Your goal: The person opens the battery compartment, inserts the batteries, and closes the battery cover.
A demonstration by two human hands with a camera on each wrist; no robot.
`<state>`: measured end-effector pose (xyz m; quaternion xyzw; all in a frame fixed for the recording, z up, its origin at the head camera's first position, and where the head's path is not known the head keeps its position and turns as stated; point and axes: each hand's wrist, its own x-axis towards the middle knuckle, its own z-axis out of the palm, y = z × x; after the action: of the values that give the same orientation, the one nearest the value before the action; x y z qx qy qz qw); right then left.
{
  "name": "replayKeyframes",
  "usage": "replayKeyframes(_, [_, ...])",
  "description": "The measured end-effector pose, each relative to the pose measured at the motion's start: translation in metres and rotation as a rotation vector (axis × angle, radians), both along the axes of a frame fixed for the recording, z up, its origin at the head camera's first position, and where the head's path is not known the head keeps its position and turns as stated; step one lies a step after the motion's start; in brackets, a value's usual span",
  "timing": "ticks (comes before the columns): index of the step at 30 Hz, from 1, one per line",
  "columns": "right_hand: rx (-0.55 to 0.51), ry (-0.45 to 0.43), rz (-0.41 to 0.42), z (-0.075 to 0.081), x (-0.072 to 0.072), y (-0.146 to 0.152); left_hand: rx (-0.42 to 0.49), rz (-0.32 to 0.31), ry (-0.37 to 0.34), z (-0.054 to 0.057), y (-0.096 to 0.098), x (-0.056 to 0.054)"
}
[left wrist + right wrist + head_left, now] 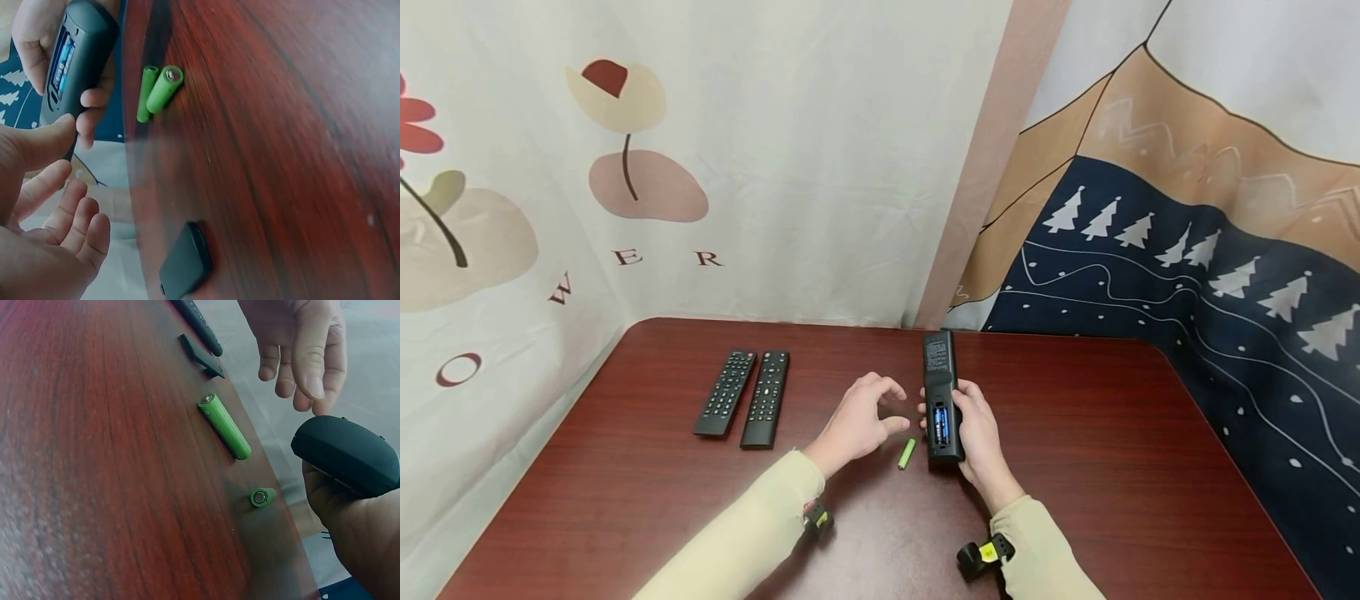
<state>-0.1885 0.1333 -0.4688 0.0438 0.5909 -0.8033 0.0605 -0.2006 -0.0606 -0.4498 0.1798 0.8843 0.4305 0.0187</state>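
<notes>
Clock positions in the head view, centred on item 1.

1. Remote control, black, one; back face up, printed label at its 12 o'clock end, compartment exposed towards 6 o'clock. Located in the right hand, at the table's far side.
2. Blue batteries, seated in that compartment.
3. Right hand, at 4 o'clock; fingers wrapped round the remote control.
4. Left hand, between 8 and 9 o'clock; holds nothing, thumb and fingers parted and loosely bent, just beside the remote control.
5. Green battery, lying at 7 o'clock on the table. In the right wrist view a second green battery lies at its 5 o'clock, and a flat black piece at its 11 o'clock.
6. Two black remotes, buttons up, side by side at 9 o'clock.
7. Table, reddish-brown, beneath.
8. White fabric, flower print, towards 10 o'clock.
9. Navy and tan fabric, white trees, 2 o'clock.
</notes>
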Motion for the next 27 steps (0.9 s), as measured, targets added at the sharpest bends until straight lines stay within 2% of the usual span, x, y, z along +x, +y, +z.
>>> replayKeyframes(20, [-0.026, -0.012, 0.008, 0.001, 0.002, -0.001, -0.117, 0.052, 0.042, -0.004, -0.028, -0.002])
replayKeyframes(27, [-0.031, -0.01, 0.006, 0.0, 0.002, -0.001, -0.177, 0.065, 0.027, -0.004, -0.034, -0.002])
